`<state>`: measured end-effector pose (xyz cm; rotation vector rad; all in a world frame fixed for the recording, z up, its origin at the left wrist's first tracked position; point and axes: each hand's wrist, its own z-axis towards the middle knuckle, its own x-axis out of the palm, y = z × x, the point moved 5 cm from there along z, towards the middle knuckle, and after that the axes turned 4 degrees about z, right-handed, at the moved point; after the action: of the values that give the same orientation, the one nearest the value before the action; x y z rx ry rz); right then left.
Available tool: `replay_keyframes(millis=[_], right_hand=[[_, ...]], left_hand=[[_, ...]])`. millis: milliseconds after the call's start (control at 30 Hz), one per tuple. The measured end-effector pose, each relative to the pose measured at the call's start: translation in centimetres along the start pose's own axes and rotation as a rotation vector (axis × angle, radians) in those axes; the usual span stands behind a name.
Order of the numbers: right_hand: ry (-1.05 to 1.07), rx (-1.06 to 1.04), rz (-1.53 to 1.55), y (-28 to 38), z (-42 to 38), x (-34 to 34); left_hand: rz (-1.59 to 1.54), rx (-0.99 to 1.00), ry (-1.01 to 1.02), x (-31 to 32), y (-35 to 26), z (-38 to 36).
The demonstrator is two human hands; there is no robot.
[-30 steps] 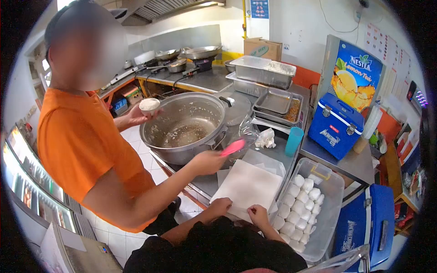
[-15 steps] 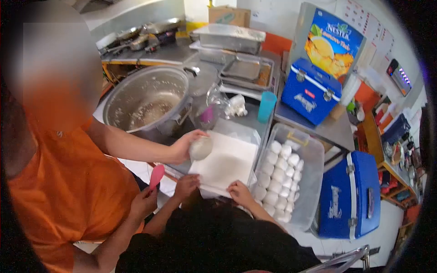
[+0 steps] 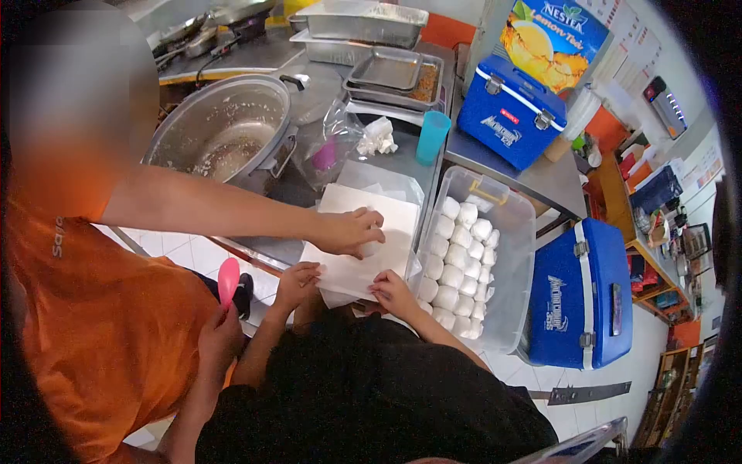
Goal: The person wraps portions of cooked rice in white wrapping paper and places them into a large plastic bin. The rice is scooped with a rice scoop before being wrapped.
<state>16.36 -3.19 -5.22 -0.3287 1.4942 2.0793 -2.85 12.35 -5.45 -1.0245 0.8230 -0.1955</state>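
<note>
A stack of white paper sheets lies on the metal table in front of me. My left hand holds its near left corner, fingertips at the edge. At the near right edge, my right hand pinches the paper between thumb and fingers. A co-worker's hand reaches over the sheets from the left, palm down, on a pale rounded thing mostly hidden beneath it. The co-worker's other hand holds a pink rice paddle upright, left of my arm.
A clear plastic tub to my right holds several rounded white bundles. A large metal pot with white residue stands at left. Beyond the paper are a plastic bag, a teal cup and metal trays. Blue coolers stand right.
The co-worker's hand has moved right and down over the paper, turning the pale rounded thing onto it. My hands remain at the paper's near edge. My view has shifted slightly.
</note>
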Motion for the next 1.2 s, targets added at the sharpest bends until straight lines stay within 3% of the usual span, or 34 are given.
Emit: replay_keyframes(millis=[67, 167, 233, 300, 367, 433, 533, 600, 633, 700, 767, 800, 867, 967, 1033, 1067, 1133, 1200], right_hand=[[-0.03, -0.037, -0.05, 0.7, 0.7, -0.8], [-0.067, -0.001, -0.076, 1.2, 1.8, -2.0], [-0.201, 0.049, -0.005, 0.4, 3.1, -3.2], [-0.231, 0.059, -0.029, -0.2, 4.6, -3.8], [-0.342, 0.37, -0.042, -1.5, 5.5, -4.7], [-0.293, 0.481, 0.048, -3.5, 5.4, -4.1], [-0.204, 0.527, 0.003, -5.1, 4.8, -3.0], [-0.385, 0.47, 0.023, -4.6, 4.0, -3.2], [-0.384, 0.475, 0.025, -4.3, 3.5, -3.2], [-0.421, 0.369, -0.385, -0.9, 2.6, -4.6], [-0.359, 0.436, -0.418, -0.3, 0.7, -4.8], [-0.312, 0.438, -0.475, -0.5, -0.3, -4.6], [-0.27, 0.43, -0.532, -1.2, -1.6, -4.4], [-0.333, 0.35, -0.292, -2.3, -1.9, -4.3], [-0.454, 0.514, 0.439, -3.9, -1.7, -4.0], [-0.453, 0.504, 0.441, -4.3, -0.9, -4.3], [-0.507, 0.827, 0.645, -6.8, 0.9, -4.7], [-0.427, 0.741, 0.199, -9.5, 4.2, -5.8]], left_hand=[[0.133, 0.04, 0.022, -0.4, -0.6, 0.9], [0.066, 0.086, -0.008, -1.3, -1.3, 3.4], [-0.003, 0.074, -0.063, -1.4, -1.5, 5.3], [-0.104, -0.284, 0.045, -0.4, 1.2, 6.8], [-0.041, -0.396, 0.035, 0.3, 2.1, 8.2], [0.025, -0.506, 0.026, 1.0, 2.6, 8.3], [0.216, -0.365, 0.034, 1.9, 2.4, 8.3], [0.28, -0.092, -0.293, 1.1, 1.0, 7.7], [0.28, -0.095, -0.288, 1.2, 0.9, 7.0], [0.61, 0.117, -0.336, 0.7, -2.7, 5.4], [0.434, 0.159, 0.096, 4.0, -1.8, 3.7], [0.431, 0.159, 0.1, 4.5, -2.8, 3.4], [0.507, 0.39, 0.081, 5.6, -5.8, 2.9], [0.556, 0.333, 0.08, 6.3, -5.3, 2.8], [0.566, 0.343, 0.07, 6.6, -5.1, 2.9], [0.573, 0.347, 0.069, 6.5, -5.1, 3.0], [0.577, 0.348, 0.076, 6.1, -5.8, 3.5], [0.58, 0.346, 0.089, 5.7, -6.2, 4.0]])
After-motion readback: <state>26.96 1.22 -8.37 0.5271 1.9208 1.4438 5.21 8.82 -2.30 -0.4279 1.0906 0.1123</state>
